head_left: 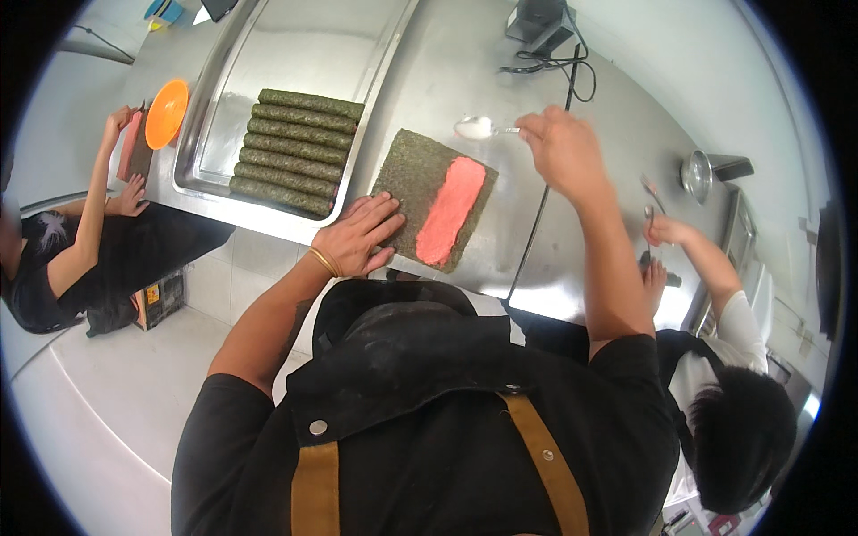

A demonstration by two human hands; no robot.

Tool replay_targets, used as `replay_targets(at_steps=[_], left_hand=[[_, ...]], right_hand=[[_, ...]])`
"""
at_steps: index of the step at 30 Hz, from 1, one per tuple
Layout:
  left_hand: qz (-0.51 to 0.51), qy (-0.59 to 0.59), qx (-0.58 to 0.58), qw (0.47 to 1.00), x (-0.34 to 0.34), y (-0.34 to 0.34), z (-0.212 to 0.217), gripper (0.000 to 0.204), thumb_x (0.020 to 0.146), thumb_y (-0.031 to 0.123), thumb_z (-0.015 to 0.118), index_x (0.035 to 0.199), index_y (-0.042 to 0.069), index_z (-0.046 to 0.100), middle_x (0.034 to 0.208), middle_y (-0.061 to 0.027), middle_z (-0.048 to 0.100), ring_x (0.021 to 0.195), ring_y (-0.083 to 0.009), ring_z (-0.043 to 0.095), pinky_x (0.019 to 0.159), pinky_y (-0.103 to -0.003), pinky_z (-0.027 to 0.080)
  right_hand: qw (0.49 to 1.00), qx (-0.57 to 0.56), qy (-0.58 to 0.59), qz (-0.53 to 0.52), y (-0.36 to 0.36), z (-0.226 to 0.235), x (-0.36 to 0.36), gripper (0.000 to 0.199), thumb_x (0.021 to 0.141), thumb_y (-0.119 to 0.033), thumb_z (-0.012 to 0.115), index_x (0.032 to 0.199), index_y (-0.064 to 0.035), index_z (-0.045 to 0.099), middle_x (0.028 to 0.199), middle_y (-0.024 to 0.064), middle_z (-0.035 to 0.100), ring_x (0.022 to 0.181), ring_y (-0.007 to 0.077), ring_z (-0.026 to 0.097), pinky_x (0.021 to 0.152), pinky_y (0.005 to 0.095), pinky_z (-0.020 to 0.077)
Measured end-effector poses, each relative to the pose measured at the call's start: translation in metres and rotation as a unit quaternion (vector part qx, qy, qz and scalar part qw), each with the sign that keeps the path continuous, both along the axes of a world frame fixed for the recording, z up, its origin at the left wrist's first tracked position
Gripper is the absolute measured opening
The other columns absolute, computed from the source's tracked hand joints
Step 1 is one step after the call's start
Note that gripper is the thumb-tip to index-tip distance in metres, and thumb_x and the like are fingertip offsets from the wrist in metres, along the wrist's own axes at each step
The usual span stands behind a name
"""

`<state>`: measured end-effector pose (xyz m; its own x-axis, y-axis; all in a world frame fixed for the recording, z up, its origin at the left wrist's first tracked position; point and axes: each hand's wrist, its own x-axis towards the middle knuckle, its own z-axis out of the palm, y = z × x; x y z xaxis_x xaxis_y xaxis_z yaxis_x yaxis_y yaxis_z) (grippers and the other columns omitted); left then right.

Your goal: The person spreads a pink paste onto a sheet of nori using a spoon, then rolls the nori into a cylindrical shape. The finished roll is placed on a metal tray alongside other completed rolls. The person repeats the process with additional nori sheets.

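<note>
Flat on the steel table lies a dark green nori sheet, with a strip of pink paste spread along its right part. My left hand rests with fingers stretched out, the fingertips on the sheet's lower left edge. Up and to the right of the sheet, my right hand is closed round the handle of a spoon. The spoon's bowl is over the table just beyond the sheet; it looks whitish, and whether it holds anything I cannot tell.
Left of the sheet, a steel tray holds several nori rolls. An orange bowl stands beyond it, near one co-worker's hands. A black device with a cable sits at the back. Another co-worker works at right near a metal bowl.
</note>
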<state>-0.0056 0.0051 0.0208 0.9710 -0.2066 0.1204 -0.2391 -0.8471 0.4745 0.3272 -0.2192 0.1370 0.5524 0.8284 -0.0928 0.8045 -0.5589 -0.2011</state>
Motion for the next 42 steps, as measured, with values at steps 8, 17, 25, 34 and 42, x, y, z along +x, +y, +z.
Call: replay_targets(at_steps=[8,17,25,34,42], left_hand=[[-0.001,-0.02,-0.008,1.0,-0.003,0.001,-0.003,0.061,0.095,0.03,0.075,0.147,0.003,0.06,0.157,-0.0236,0.053,0.153,-0.0426,0.046,0.126,-0.056,0.038],[-0.007,-0.03,-0.02,0.999,-0.006,0.003,-0.01,0.061,0.097,0.03,0.074,0.149,0.003,0.058,0.159,-0.0227,0.052,0.154,-0.0431,0.044,0.127,-0.056,0.036],[-0.011,-0.033,-0.013,0.999,-0.007,0.004,-0.009,0.061,0.098,0.032,0.074,0.15,0.003,0.059,0.159,-0.0227,0.052,0.154,-0.0429,0.044,0.128,-0.055,0.036],[-0.003,-0.032,-0.015,0.999,-0.006,0.003,-0.007,0.06,0.097,0.031,0.074,0.148,0.003,0.06,0.158,-0.022,0.053,0.153,-0.0422,0.045,0.128,-0.054,0.037],[-0.005,-0.038,-0.005,0.999,-0.005,0.001,-0.003,0.058,0.096,0.029,0.075,0.146,0.002,0.061,0.156,-0.0218,0.055,0.152,-0.0417,0.047,0.127,-0.053,0.038]], right_hand=[[0.991,-0.071,0.108,-0.045,-0.041,-0.031,-0.092,0.023,0.107,-0.03,0.06,0.113,-0.0163,0.077,0.103,0.0154,0.072,0.1,0.0399,0.072,0.089,0.0536,0.0564],[1.0,-0.019,-0.017,0.001,-0.035,-0.016,-0.124,0.021,0.103,-0.022,0.06,0.111,-0.0168,0.078,0.1,0.0146,0.072,0.096,0.0337,0.074,0.082,0.0506,0.0541],[0.989,-0.059,-0.089,-0.105,-0.032,-0.014,-0.08,0.022,0.103,-0.021,0.058,0.113,-0.0164,0.077,0.1,0.0154,0.073,0.095,0.0363,0.074,0.083,0.0524,0.055],[0.994,-0.08,0.054,-0.044,-0.07,-0.028,-0.173,0.019,0.106,-0.026,0.06,0.107,-0.0176,0.077,0.092,0.016,0.069,0.088,0.039,0.071,0.077,0.0538,0.0561],[0.994,0.014,-0.004,-0.105,-0.027,-0.032,-0.112,0.02,0.104,-0.026,0.06,0.108,-0.0151,0.077,0.1,0.0163,0.072,0.094,0.0382,0.073,0.085,0.0533,0.057]])
